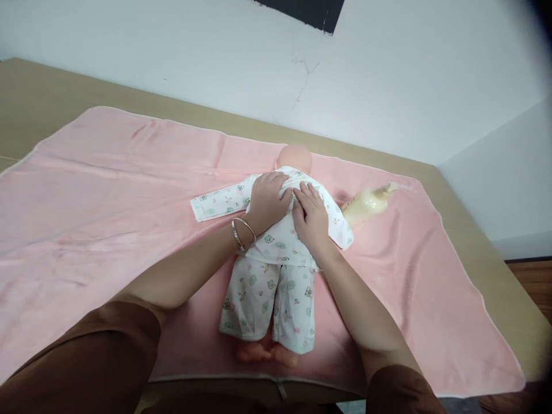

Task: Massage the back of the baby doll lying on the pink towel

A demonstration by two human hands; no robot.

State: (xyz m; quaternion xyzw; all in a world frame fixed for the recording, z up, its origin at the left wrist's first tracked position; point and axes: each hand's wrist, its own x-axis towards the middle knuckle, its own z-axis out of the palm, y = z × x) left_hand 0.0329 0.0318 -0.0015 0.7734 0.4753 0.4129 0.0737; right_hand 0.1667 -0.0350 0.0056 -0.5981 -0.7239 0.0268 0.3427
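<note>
A baby doll lies on a pink blanket, its head toward the wall and its feet toward me. It wears a white patterned top and matching trousers. My left hand rests on the left of the doll's upper body, fingers laid along the cloth. On the right of the upper body lies my right hand, its fingers stretched out and slightly apart. Neither hand grips anything that I can see. The doll's face is not visible.
A pale yellow pump bottle lies on its side at the doll's right sleeve, nozzle pointing away to the right. The blanket covers most of a wooden table. A white wall stands behind the table's far edge.
</note>
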